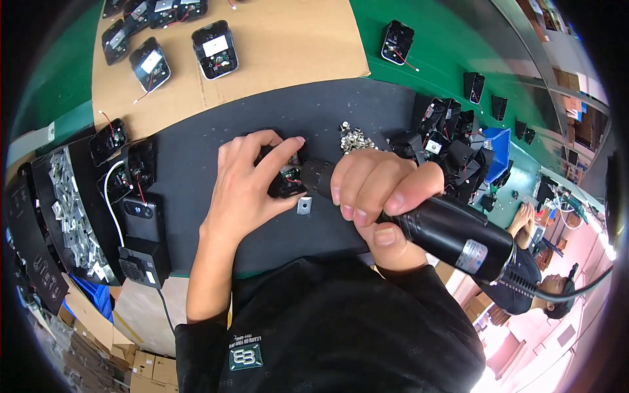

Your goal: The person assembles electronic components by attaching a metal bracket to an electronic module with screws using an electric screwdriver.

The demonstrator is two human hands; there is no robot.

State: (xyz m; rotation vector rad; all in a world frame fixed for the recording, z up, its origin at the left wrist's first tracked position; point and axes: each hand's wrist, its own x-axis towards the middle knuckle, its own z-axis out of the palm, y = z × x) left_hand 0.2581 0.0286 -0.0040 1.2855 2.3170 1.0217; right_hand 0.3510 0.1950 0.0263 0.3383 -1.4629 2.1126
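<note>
My left hand [237, 180] is closed around a small black housing [283, 188], its fingers and thumb pinning it to the dark mat [190, 190]. Part of a green circuit board shows inside, and the rest is covered by my fingers. In my right hand [386, 187] is a black electric screwdriver [452, 229], gripped near its front end, with its nose pointing left at the housing. Whether its tip touches a screw is hidden. A small square metal plate [304, 205] with a hole lies just below the housing. Beyond my right hand is a heap of small shiny metal parts [354, 139].
Open housings with red wires [215, 51] lie on a cardboard sheet [282, 49]. At left stand a box of metal plates [73, 213] and a black power unit [141, 262]. Piled housings [452, 141] and a blue bin [500, 147] are right; beyond sits another person [517, 278].
</note>
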